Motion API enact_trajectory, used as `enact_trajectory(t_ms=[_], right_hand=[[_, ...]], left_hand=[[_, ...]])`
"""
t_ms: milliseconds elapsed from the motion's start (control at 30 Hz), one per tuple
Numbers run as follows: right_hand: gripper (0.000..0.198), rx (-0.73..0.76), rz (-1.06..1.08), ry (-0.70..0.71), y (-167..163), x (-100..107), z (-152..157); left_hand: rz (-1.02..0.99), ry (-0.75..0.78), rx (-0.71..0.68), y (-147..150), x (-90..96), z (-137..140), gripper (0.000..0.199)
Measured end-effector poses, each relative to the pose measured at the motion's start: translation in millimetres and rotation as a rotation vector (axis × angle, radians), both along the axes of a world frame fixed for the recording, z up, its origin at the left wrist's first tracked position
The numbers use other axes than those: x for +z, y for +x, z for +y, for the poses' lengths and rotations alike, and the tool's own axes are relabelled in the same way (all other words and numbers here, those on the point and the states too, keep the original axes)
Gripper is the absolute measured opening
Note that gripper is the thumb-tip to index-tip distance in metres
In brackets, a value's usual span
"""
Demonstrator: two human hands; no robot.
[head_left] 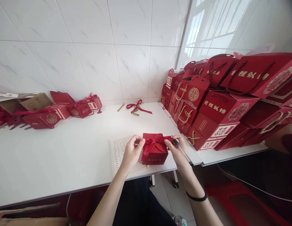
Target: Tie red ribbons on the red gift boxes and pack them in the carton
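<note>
A small red gift box [155,158] stands near the table's front edge, with a red ribbon [151,145] tied in a bow across its folded top. My left hand [133,150] is closed at the box's left side, thumb and fingers pinching the ribbon there. On the other side my right hand [177,149] pinches the ribbon's right end. A clear pen [184,153] with a black tip is also held in the right hand, slanting down across it. Under the box and left hand lies a handwritten sheet of paper [116,153].
Stacked red gift boxes [212,106] rise along the right wall. More small red boxes [42,119] sit at the back left beside an opened cardboard box [36,103]. A loose ribbon bow [137,106] lies near the tiled wall. A red stool [237,201] stands below right.
</note>
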State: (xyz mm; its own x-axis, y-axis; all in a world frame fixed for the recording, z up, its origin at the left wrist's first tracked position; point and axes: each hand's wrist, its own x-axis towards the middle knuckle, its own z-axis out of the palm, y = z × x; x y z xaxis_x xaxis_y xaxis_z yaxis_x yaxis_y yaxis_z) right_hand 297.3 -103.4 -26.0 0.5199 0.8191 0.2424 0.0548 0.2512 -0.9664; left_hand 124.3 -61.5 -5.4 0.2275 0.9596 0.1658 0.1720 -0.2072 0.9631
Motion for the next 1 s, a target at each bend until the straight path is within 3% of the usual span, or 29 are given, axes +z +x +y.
enact_trajectory(t_ms=[200, 467, 633, 767, 1000], right_hand=[[0.042, -0.007, 0.107, 0.033, -3.0, 8.3, -4.3], [0.036, -0.069, 0.052, 0.089, -5.2, 7.9, -4.2], [0.035, -0.039, 0.077, 0.076, -4.2, 4.0, -3.0], [0.034, -0.025, 0.103, 0.092, -3.6, 2.9, -3.4], [0.036, -0.014, 0.118, 0.075, -3.2, 0.3, -2.3]], left_hand=[[-0.016, 0.029, -0.214, -15.8, 5.6, 0.7, 0.023], [0.06, 0.145, -0.217, -13.6, 15.0, 7.5, 0.019], [-0.08, 0.086, -0.416, -11.2, 24.2, 16.1, 0.015], [-0.164, -0.053, -0.564, -12.9, 26.2, 25.9, 0.026], [-0.123, -0.21, -0.536, -11.8, 22.5, 30.4, 0.034]])
